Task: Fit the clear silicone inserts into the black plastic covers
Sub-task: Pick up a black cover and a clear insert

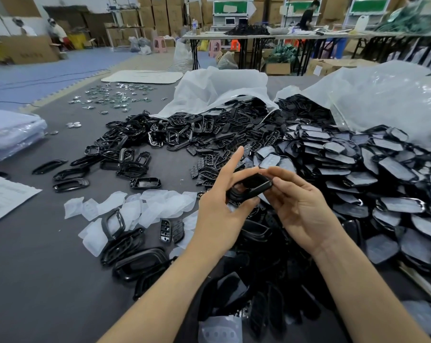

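Observation:
A black plastic cover [255, 186] is held above the table's middle between both hands. My left hand [219, 206] grips its near end with thumb and lower fingers, while the index finger sticks straight up. My right hand [298, 204] pinches the cover's far right edge with its fingertips. Whether an insert sits inside the cover is hidden. Clear silicone inserts [140, 206] lie in a loose pile left of my hands. Another clear insert [221, 332] lies at the bottom edge.
Heaps of black covers and frames [209, 134] spill from two white plastic bags [224, 87]. Covers with grey faces [382, 174] are stacked at the right. Black frames [125, 233] lie on the inserts. Small metal badges [115, 95] are scattered far left.

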